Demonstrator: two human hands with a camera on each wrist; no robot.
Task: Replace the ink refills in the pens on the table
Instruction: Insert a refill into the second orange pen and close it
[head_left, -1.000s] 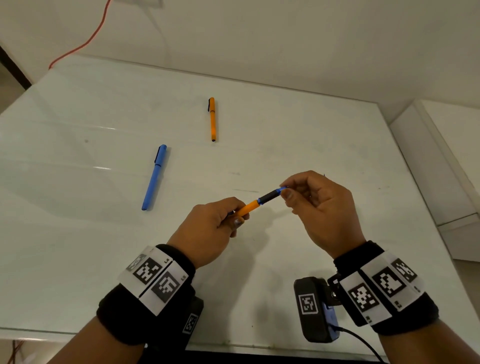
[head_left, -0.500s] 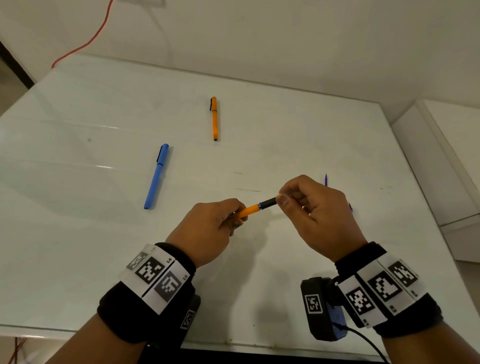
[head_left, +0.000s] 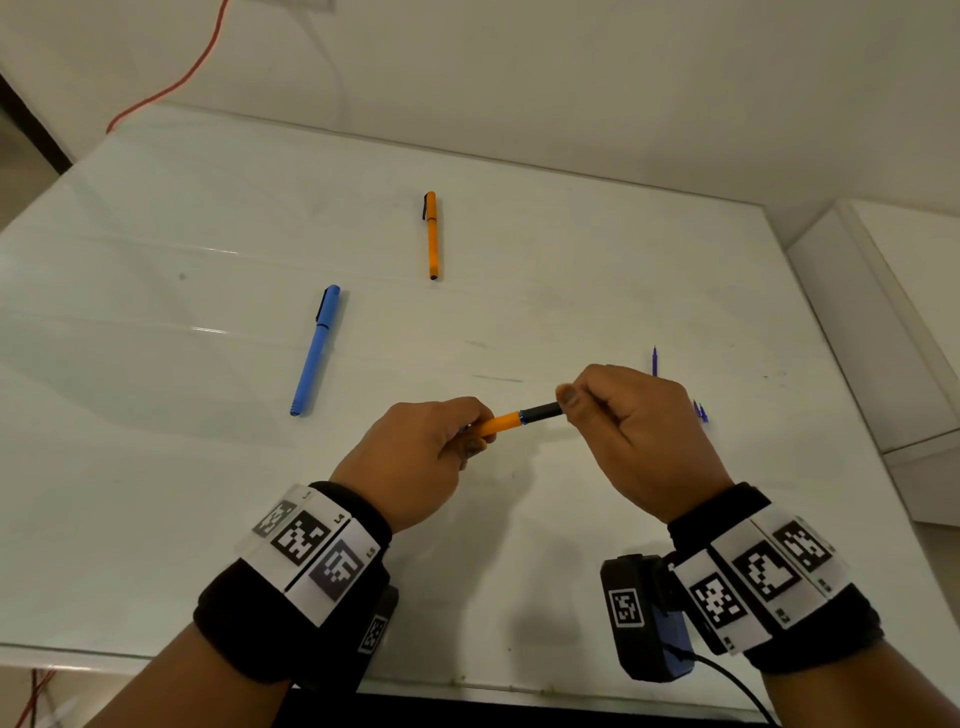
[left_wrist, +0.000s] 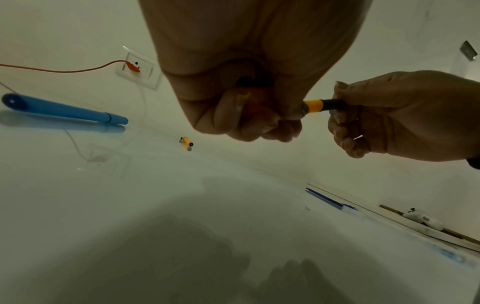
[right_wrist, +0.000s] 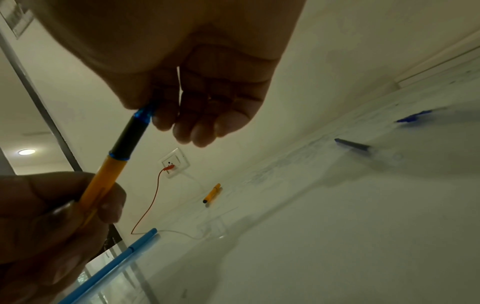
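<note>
Above the white table (head_left: 156, 467) I hold an orange pen (head_left: 501, 422) with a black front grip section (head_left: 540, 413). My left hand (head_left: 415, 462) grips its orange barrel (right_wrist: 100, 185). My right hand (head_left: 634, 431) pinches the blue tip end (right_wrist: 144, 113) just past the black section (left_wrist: 333, 104). A blue capped pen (head_left: 316, 351) lies to the left. A second orange pen (head_left: 431, 236) lies farther back. Loose blue refills (head_left: 654, 359) lie right of my right hand, partly hidden behind it.
An orange cable (head_left: 176, 83) runs along the wall to a socket (left_wrist: 137, 71). A white ledge (head_left: 883, 322) borders the table's right side. A dark cap-like piece (right_wrist: 351, 145) and a blue piece (right_wrist: 413, 117) lie on the table on the right.
Both hands and the pen have drifted slightly nearer and lower. The right hand's fingers have slid over the blue tip, and the refills behind it have come into view.
</note>
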